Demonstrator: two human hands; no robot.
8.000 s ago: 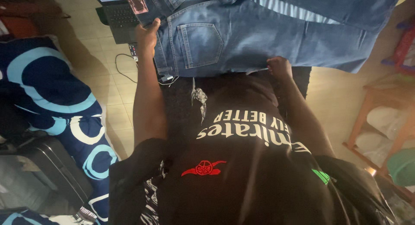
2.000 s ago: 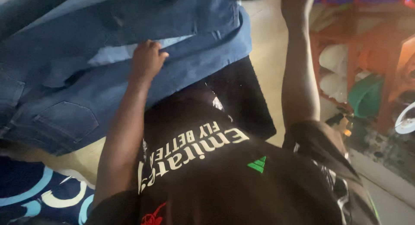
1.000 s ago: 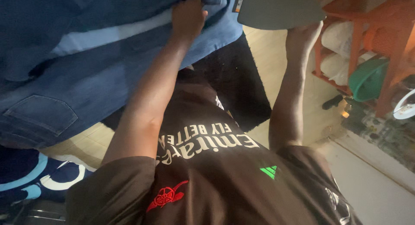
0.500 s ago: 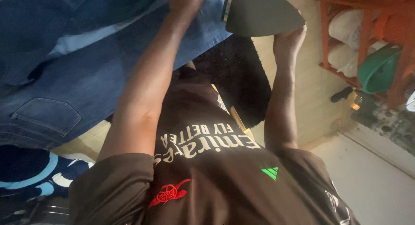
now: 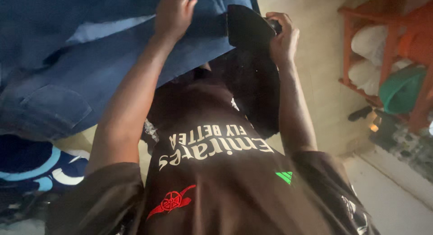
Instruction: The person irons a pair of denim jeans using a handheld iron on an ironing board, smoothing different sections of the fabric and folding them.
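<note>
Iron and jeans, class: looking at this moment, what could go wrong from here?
1. The left hand presses the blue jeans close beside the dark iron held by the right hand; if the soleplate is hot, the fingers might get burned.
2. The jeans hang over the edge of the dark surface; they might slide off.

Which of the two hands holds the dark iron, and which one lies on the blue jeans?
The right hand grips the iron by its handle. The left hand rests flat on the jeans.
</note>
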